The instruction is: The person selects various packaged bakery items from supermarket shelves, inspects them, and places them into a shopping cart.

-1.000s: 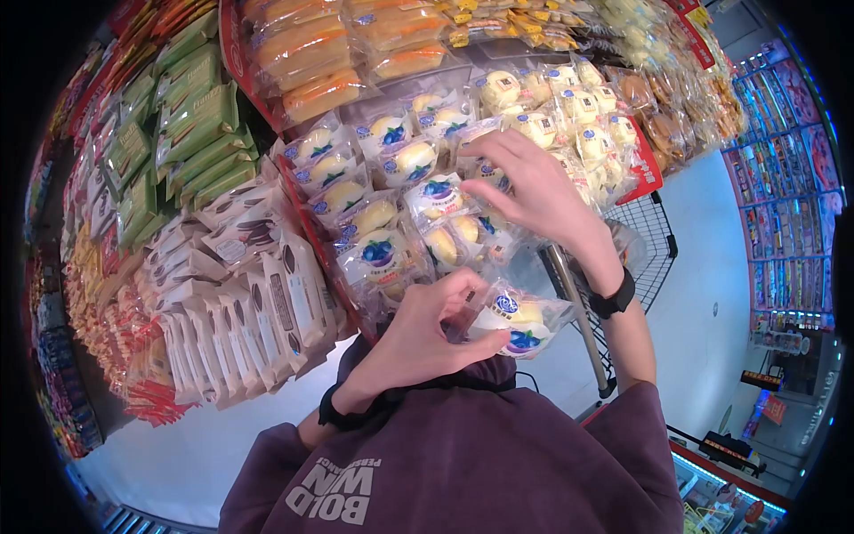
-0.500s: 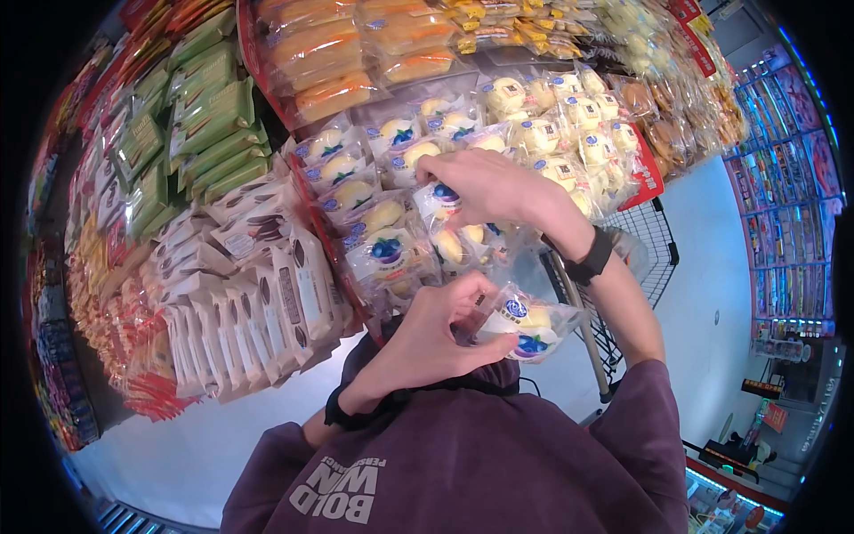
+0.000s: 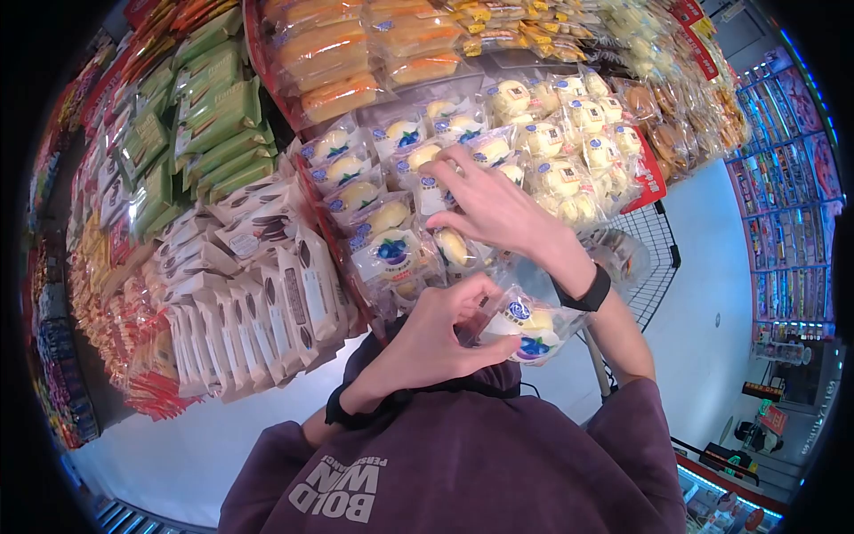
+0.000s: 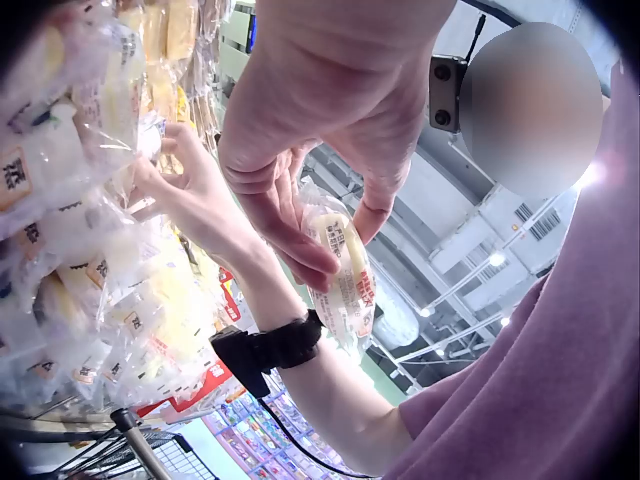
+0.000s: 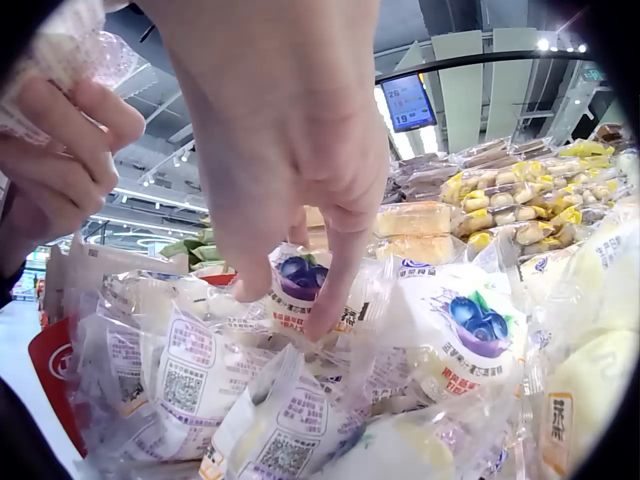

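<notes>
My left hand (image 3: 436, 334) grips a clear-wrapped bun (image 3: 531, 327) with a blueberry picture and a round blue logo, held low in front of my chest. In the left wrist view the thumb and fingers pinch this packet (image 4: 342, 265) near one end. My right hand (image 3: 498, 200) is over the pile of blueberry bun packets (image 3: 391, 249) on the shelf. Its thumb and fingers are bent around the sides of another blueberry bun packet (image 3: 433, 198). From the right wrist view, that packet's blueberry print (image 5: 300, 275) shows between the fingertips.
Cream-coloured wrapped buns (image 3: 556, 173) lie right of the pile, and orange-topped bread packs (image 3: 334, 49) behind it. White packs (image 3: 249, 311) and green packs (image 3: 218, 116) fill the left display. A wire shopping cart (image 3: 654, 249) stands at the right beside the shelf.
My right hand has moved left and down onto a blueberry bun packet, its fingers now around it, and that packet has tilted. The left hand keeps its bun packet in nearly the same place.
</notes>
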`<state>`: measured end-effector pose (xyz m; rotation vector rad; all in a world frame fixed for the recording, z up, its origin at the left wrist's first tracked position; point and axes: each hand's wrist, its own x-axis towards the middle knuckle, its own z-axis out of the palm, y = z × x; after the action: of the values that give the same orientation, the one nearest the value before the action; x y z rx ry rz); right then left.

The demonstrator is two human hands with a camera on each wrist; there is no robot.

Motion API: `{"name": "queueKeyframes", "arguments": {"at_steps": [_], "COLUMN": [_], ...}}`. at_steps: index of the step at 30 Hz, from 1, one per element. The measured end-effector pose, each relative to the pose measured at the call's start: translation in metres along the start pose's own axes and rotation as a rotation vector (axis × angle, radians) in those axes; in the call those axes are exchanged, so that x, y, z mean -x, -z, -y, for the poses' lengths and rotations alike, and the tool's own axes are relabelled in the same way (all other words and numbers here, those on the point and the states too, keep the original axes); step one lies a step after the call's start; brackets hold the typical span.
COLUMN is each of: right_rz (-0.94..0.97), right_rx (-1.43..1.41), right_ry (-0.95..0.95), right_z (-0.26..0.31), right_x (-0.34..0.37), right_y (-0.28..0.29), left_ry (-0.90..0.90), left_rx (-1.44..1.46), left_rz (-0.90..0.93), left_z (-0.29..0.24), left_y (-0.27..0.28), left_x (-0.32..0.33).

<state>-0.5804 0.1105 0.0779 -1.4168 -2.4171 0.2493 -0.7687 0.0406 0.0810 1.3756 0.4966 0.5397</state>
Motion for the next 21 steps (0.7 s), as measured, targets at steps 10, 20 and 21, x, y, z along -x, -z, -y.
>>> {"name": "queueKeyframes", "arguments": {"at_steps": [10,20,21], "right_rz": [-0.064,-0.173,-0.17], "right_rx": [-0.042,-0.819,-0.96], "right_ry": [-0.034,-0.445,-0.449], "right_z": [-0.007,-0.011,-0.015], "right_x": [0.003,0.073,0.087], "right_y": [-0.016,0.049,0.05], "left_ry": [-0.037,0.012,0.011], "left_rx": [-0.014,-0.038,-0.033], "left_rz": [-0.002,-0.02,-0.056], "left_z": [0.009,0.005,0.005], "left_y": [-0.001,-0.01,-0.013], "left_x": [-0.002,-0.011,-0.012]}}
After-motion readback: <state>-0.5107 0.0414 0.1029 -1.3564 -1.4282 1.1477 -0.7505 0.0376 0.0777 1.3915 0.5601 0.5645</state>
